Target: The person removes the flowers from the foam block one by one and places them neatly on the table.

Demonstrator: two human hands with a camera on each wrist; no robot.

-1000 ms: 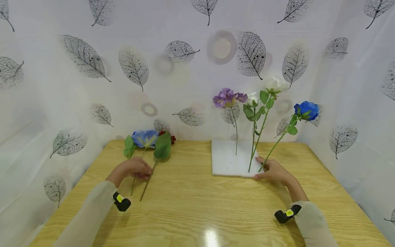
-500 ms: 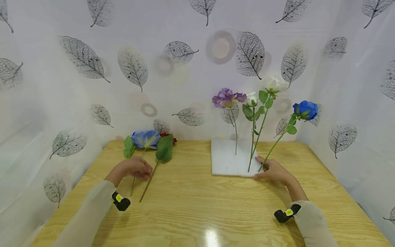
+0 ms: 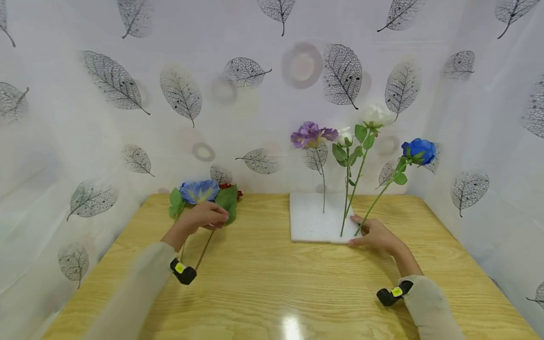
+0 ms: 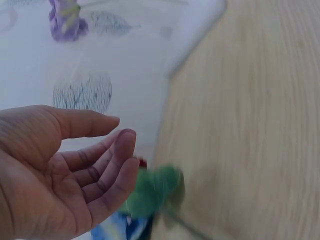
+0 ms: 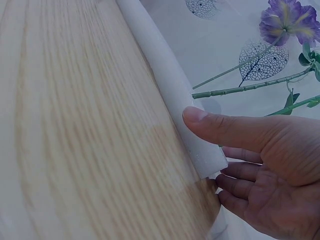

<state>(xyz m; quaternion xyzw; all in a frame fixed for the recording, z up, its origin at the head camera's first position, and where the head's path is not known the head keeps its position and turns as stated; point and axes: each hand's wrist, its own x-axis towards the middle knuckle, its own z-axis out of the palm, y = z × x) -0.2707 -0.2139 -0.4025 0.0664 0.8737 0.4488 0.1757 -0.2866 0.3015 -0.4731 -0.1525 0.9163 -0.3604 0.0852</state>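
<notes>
My left hand [image 3: 205, 217] hovers over the lying flowers, fingers loosely bent and holding nothing; in the left wrist view a gap shows between its thumb and fingers. Beneath it lie a blue flower [image 3: 199, 191], a red flower [image 3: 231, 186] mostly hidden, and a green leaf [image 3: 228, 200] on a thin stem. With thumb at the front edge and fingers along the right side, my right hand [image 3: 378, 236] grips the corner of a white foam board [image 3: 312, 226]. Standing in the board are a purple flower [image 3: 312, 135], two white roses [image 3: 376, 117] and a leaning blue rose [image 3: 418, 152].
The wooden table [image 3: 263, 283] runs between both arms and in front of the board. Behind and at the sides hangs a white curtain [image 3: 255, 118] with leaf prints. The tall stems rise close to my right hand.
My left hand has moved right and away from me, up the stem toward the green leaf, which shifted slightly right earlier. My right hand stays at the foam board.
</notes>
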